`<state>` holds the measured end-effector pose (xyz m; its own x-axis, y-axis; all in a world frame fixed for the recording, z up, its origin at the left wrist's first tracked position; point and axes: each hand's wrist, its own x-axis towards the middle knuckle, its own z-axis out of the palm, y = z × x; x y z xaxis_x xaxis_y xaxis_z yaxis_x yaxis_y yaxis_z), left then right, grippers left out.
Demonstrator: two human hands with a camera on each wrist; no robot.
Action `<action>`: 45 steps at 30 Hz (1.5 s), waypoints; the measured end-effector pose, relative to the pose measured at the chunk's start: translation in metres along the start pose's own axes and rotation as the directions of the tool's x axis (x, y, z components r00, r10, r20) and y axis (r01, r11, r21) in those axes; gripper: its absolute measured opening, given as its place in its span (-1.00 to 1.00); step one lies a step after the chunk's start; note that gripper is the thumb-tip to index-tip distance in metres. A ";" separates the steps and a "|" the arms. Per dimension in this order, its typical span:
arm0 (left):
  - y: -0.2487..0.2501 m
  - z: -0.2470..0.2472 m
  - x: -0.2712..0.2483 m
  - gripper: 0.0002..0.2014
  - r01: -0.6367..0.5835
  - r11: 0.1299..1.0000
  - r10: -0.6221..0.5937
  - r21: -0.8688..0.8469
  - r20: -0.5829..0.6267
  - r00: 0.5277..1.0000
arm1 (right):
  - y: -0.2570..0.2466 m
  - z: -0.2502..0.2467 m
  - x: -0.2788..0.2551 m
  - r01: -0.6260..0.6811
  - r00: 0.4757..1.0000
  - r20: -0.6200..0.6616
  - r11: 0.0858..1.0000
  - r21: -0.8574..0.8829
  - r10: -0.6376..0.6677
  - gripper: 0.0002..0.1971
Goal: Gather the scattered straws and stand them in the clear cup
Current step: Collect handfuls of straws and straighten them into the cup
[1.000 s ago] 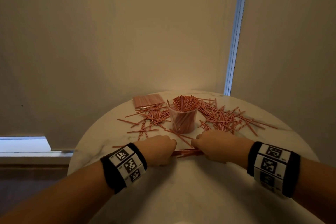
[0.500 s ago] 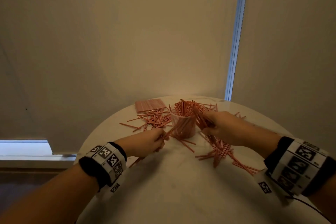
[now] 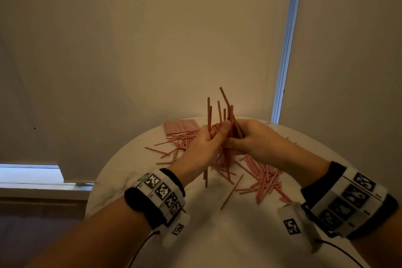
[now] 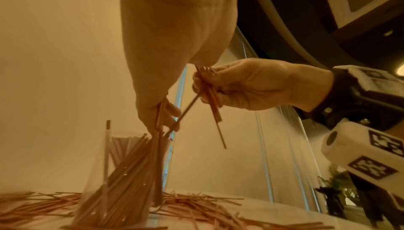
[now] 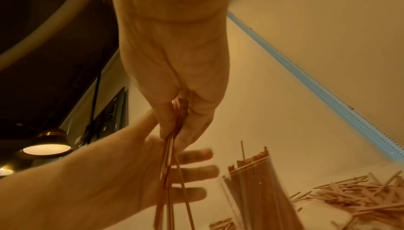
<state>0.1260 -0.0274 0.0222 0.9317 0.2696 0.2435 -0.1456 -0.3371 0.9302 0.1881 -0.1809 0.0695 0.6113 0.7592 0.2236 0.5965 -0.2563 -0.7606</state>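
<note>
both hands up over the cup (image 4: 122, 178): right hand (image 3: 258, 143) pinching a bunch of straws (image 3: 228, 115), left hand (image 3: 206, 146) gripping a few too. loads more straws lying on the table (image 3: 239, 235).

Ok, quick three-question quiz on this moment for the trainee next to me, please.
1. True or false: the clear cup lies tipped on its side.
2. The right hand has its fingers round: A) a bundle of straws; B) the cup's rim; C) nothing.
3. Fill the gap: loose ___ lie on the table on both sides of the cup.

Key: 1 false, it stands upright with straws in it. 2 A. 3 straws; the loose straws are not yet gathered.
</note>
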 end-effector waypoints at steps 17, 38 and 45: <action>-0.009 -0.024 0.025 -0.65 0.044 0.963 -0.126 -0.265 -0.301 0.945 | -0.009 0.063 0.009 0.142 0.916 -0.217 0.778 -0.612 -0.337 -0.65; -0.012 -0.027 0.002 -0.67 0.089 0.994 -0.072 -0.058 0.244 0.967 | -0.015 0.018 0.030 -0.023 0.923 -0.385 0.999 -0.049 0.003 -0.48; -0.010 -0.015 0.006 -0.75 0.076 0.993 -0.060 -0.090 0.163 0.985 | -0.014 0.027 0.040 -0.078 0.987 -0.153 0.977 -0.201 0.048 -0.63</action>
<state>0.1278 -0.0086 0.0190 0.9806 0.1386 0.1389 -0.1039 -0.2334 0.9668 0.1903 -0.1305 0.0720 0.7112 0.6458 0.2776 0.6391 -0.4296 -0.6380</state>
